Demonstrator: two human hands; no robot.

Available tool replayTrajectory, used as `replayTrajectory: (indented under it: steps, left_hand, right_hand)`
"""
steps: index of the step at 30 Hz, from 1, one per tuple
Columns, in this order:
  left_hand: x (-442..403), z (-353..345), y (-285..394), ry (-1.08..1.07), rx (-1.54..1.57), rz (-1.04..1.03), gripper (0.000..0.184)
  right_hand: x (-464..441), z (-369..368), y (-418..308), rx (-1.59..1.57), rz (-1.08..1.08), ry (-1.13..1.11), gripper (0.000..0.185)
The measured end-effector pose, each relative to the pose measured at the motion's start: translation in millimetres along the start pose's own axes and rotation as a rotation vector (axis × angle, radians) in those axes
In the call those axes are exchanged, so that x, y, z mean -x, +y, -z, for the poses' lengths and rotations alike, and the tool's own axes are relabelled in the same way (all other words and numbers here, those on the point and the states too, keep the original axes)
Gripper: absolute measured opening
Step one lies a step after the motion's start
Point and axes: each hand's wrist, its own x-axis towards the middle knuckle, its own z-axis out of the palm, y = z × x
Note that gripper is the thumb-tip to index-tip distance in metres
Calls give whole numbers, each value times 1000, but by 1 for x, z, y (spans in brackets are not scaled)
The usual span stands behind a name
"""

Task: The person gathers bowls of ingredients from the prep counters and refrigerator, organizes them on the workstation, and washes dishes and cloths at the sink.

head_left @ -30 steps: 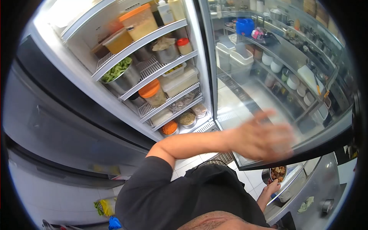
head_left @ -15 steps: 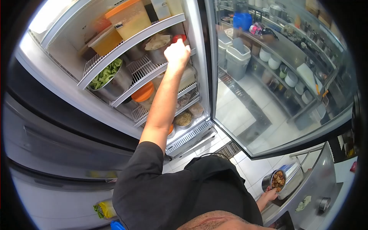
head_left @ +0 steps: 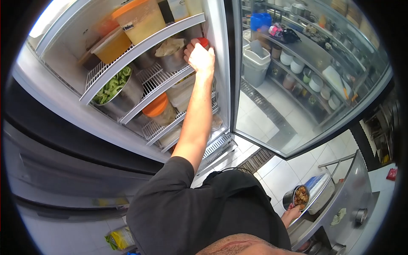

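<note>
My left hand (head_left: 199, 56) reaches into the open fridge at shelf height, its fingers curled against a red-topped container (head_left: 204, 42). The hand hides most of that container. Just left of it on the same shelf stands a metal pot (head_left: 171, 59) with a pale, crumpled covering on top. Low on the right, my right hand (head_left: 290, 213) grips a round metal pot (head_left: 289, 198), tilted so that browned chunks of food (head_left: 301, 197) show inside.
A steel pot of green leaves (head_left: 114, 88), an orange-lidded tub (head_left: 158, 106) and an orange-lidded bin (head_left: 138, 19) fill the fridge shelves. The glass door (head_left: 272, 123) stands open on the right. A steel counter (head_left: 340, 208) is beside my right hand.
The whole view has shifted slightly. My left hand's fingers now show curled at the left of the red top. My right hand still holds the pot of browned food.
</note>
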Motion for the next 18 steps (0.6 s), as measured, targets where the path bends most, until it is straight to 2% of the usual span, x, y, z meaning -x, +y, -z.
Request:
replayTrajectory:
  steps: [1, 3, 8, 10, 14, 16, 18]
  left_hand:
    - [-4, -10, -3, 19, 88, 73, 59]
    - [-7, -14, -9, 62, 169, 82, 59]
    - [1, 4, -13, 90, 387, 25, 63]
    - [0, 24, -11, 115, 407, -36, 70]
    - [4, 77, -18, 215, 372, -147, 72]
    - [5, 105, -30, 197, 561, -53, 69]
    - [3, 125, -47, 233, 530, -4, 65]
  right_hand:
    - [4, 1, -3, -2, -18, -10, 24]
    - [13, 3, -9, -28, 2, -32, 24]
    - [14, 9, -17, 42, 23, -40, 23]
    - [9, 9, -18, 7, 29, -27, 23]
    - [16, -5, -37, 115, 19, -13, 22]
    - [21, -12, -43, 71, 30, 20, 22]
    - [9, -11, -36, 54, 44, -10, 23]
